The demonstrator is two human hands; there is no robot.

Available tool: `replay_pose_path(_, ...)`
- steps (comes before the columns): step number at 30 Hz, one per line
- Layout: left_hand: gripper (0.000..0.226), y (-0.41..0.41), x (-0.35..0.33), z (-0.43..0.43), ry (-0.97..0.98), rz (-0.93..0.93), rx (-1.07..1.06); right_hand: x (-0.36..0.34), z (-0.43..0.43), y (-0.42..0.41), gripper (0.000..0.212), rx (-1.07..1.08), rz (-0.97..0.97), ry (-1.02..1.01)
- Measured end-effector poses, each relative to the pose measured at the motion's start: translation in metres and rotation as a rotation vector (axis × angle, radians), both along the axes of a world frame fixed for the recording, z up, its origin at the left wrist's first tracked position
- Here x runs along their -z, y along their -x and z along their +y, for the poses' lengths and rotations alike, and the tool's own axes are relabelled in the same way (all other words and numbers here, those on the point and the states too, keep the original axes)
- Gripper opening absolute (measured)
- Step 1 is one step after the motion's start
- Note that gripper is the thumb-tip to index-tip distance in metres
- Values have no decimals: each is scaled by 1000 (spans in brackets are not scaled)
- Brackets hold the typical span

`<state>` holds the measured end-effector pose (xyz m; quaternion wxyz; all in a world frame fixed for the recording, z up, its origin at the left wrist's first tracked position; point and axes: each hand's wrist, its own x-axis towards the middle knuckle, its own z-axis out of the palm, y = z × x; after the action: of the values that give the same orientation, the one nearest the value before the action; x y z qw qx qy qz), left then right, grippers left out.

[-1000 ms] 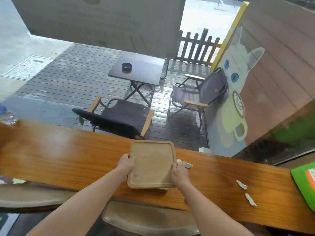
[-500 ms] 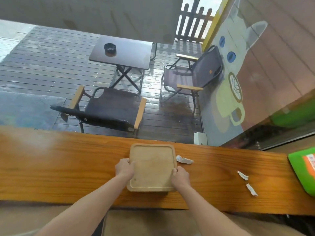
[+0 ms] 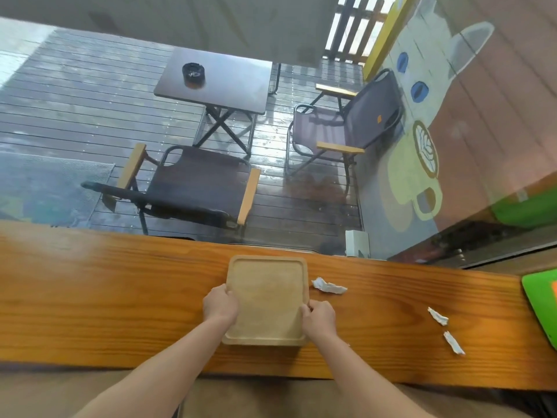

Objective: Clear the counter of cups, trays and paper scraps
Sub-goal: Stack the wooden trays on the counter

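A square pale wooden tray (image 3: 266, 292) lies on the long orange-brown wooden counter (image 3: 105, 297), right in front of me. My left hand (image 3: 220, 304) grips its left rim and my right hand (image 3: 319, 318) grips its right rim. A crumpled white paper scrap (image 3: 328, 286) lies just right of the tray's far corner. Two smaller scraps, one (image 3: 438, 315) above the other (image 3: 453, 343), lie further right on the counter. No cup is in view.
A green object (image 3: 541, 300) sits at the counter's far right end. Beyond the counter is a window onto a wet deck with a small table (image 3: 217, 78), an ashtray (image 3: 193, 73) and two folding chairs (image 3: 193, 188). A brown stool seat (image 3: 241, 393) is below the counter's near edge.
The tray has come down flat onto the counter and sits a little further from me. Both hands stay on its rims. The view tilted downward.
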<state>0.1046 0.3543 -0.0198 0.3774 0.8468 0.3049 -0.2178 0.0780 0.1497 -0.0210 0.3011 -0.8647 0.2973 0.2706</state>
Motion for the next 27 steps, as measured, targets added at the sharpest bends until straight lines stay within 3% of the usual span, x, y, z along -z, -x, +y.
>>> replay_pose_path(4, 33, 1, 8, -3, -17, -4, 25, 9, -2, 3, 35, 15, 29, 11)
replay_pose_path(14, 43, 3, 13, -4, -5, 35, 0, 23, 1, 3, 30, -4, 39, -43)
replay_pose_path(19, 33, 0, 9, -3, 13, 68, 16, 24, 4, 4, 33, 45, 44, -80)
replay_pose_path(22, 28, -3, 7, -4, 58, 110, -29, 22, 5, 3, 39, 164, 80, -165)
replay_pose_path(27, 21, -2, 7, -3, 162, 131, -227, 25, 15, -1, 50, 579, 82, -408)
